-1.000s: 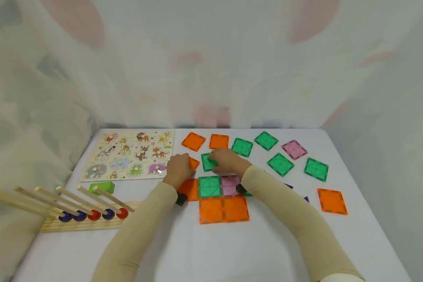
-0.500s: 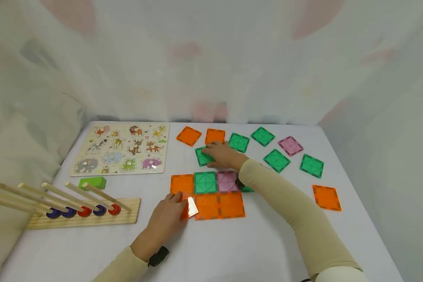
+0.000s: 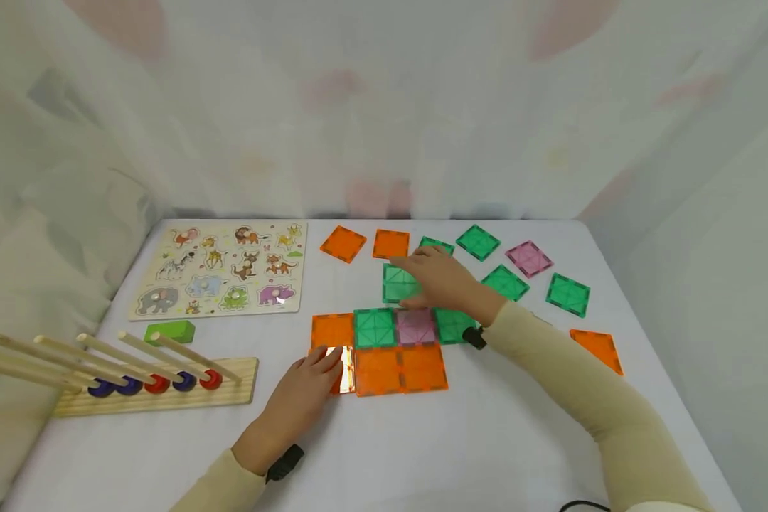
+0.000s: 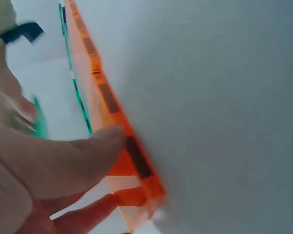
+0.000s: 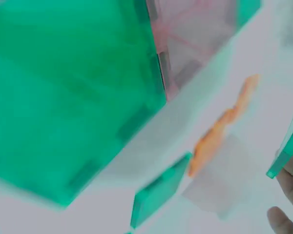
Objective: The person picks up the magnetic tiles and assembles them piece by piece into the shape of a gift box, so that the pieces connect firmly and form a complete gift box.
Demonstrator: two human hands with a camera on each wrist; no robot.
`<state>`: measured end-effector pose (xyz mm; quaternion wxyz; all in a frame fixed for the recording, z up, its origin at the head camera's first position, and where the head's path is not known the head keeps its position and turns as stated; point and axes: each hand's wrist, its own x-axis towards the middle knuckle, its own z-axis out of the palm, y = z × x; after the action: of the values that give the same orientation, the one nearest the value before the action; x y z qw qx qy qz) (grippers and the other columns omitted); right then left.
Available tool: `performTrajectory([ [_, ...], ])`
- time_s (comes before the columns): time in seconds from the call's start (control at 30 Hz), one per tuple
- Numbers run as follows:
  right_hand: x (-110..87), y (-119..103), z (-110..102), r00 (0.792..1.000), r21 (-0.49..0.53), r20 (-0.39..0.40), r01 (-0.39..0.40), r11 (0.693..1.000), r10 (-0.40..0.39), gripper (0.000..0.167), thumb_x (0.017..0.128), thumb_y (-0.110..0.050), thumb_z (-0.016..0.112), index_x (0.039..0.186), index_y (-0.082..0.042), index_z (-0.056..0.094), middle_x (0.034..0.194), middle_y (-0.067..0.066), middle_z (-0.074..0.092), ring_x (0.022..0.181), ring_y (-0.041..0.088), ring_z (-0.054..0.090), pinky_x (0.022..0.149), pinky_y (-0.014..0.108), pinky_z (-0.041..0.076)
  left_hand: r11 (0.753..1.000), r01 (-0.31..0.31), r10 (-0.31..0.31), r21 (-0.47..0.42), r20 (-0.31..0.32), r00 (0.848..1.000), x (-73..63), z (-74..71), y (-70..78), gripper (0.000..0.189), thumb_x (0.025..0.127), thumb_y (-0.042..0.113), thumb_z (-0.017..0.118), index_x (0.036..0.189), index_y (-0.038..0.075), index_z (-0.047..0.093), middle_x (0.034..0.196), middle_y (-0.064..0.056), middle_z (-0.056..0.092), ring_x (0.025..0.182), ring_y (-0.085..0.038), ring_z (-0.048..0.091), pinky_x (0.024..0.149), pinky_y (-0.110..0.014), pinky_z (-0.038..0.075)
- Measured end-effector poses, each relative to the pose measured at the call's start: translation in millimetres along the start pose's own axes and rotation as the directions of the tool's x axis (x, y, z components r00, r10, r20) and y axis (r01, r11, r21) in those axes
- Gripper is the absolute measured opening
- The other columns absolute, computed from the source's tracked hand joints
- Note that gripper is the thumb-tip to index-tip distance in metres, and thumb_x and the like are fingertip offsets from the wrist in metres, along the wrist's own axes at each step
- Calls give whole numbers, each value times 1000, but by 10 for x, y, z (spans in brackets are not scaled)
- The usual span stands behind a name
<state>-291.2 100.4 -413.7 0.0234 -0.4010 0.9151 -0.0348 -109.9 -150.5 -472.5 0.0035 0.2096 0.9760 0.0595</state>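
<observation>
My left hand is at the front left of a joined block of see-through square tiles. Its thumb and fingers hold an orange magnetic tile, whose surface glares white. In the left wrist view the thumb lies along the front edge of that tile. My right hand grips a green magnetic tile by its right side, just behind the block. The right wrist view shows the held green tile at its right edge, fingertips against it. The block's back row has orange, green, pink and green tiles.
Loose orange, green and pink tiles lie along the back and right, including an orange tile. An animal puzzle board is at back left. Before it are a green block and a wooden peg stand with red and blue rings.
My left hand has brought an orange tile from behind the block to its front left corner, flush with the row. My right hand has drawn the green tile to the right.
</observation>
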Motion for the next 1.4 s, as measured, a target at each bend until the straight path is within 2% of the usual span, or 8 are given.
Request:
performTrajectory([
  [0.27, -1052, -30, -114, 998, 72, -51, 49, 996, -45, 79, 74, -52, 78, 140, -20, 49, 119, 2, 66, 119, 29, 51, 105, 53, 38, 1000, -18, 18, -20, 19, 1000, -29, -11, 6, 37, 88, -2, 61, 125, 2, 63, 138, -11, 56, 129, -34, 49, 100, -51, 46],
  [0.4, -1387, -40, 46, 996, 74, -50, 80, 994, -76, 74, 74, -50, 78, 136, -17, 54, 117, 1, 67, 117, 28, 52, 103, 55, 39, 999, -28, 28, -24, 17, 999, -67, 4, 3, 36, 87, 2, 64, 124, 4, 65, 137, -9, 57, 129, -32, 50, 99, -50, 47],
  [0.5, -1526, -34, 212, 991, 41, -67, 116, 992, -113, 71, 73, -51, 78, 132, -17, 58, 116, 2, 67, 114, 28, 53, 99, 55, 42, 998, -37, 38, -43, 10, 999, -105, 26, 2, 41, 85, 10, 70, 125, 6, 64, 138, -9, 56, 130, -31, 50, 99, -50, 47],
  [0.67, -1569, -22, 457, 981, -87, -103, 159, 984, -167, 65, 75, -54, 74, 128, -18, 62, 120, 6, 65, 116, 28, 53, 97, 52, 45, 997, -29, 29, -71, -3, 1000, -137, 58, 9, 48, 83, 18, 74, 128, 7, 62, 142, -7, 53, 132, -30, 48, 104, -54, 41],
  [0.8, -1537, -30, 555, 986, -138, -91, 126, 982, -140, 63, 79, -54, 72, 130, -19, 61, 132, 7, 58, 124, 30, 48, 100, 54, 43, 996, -36, 34, -82, -18, 999, -123, 55, 16, 41, 84, 13, 73, 124, 7, 65, 143, -12, 51, 133, -36, 45, 106, -56, 39],
  [0.97, -1461, -24, 588, 1000, 21, 14, 15, 1000, -16, 81, 78, -58, 70, 144, -18, 46, 155, 15, 31, 142, 39, 29, 107, 65, 31, 991, 26, -30, -130, -28, 999, -83, 35, -7, 40, 79, 8, 77, 118, 11, 70, 144, -22, 45, 133, -46, 39, 104, -53, 42],
  [1.13, -1372, 28, 589, 987, 169, 157, -62, 984, 35, 90, 79, -55, 69, 152, -19, 30, 159, 15, 20, 146, 39, 19, 109, 68, 23, 980, 67, -64, -187, 25, 998, -30, 38, -33, 39, 80, 8, 76, 118, 9, 69, 141, -24, 48, 134, -48, 38, 104, -54, 41],
  [1.4, -1299, 21, 404, 966, 131, 253, -84, 988, 49, 87, 79, -48, 74, 149, -12, 36, 158, 15, 23, 144, 39, 23, 112, 60, 27, 971, 101, -97, -217, 27, 995, -15, 51, -57, 42, 77, 11, 79, 118, 10, 70, 143, -21, 47, 136, -45, 36, 106, -54, 39],
])
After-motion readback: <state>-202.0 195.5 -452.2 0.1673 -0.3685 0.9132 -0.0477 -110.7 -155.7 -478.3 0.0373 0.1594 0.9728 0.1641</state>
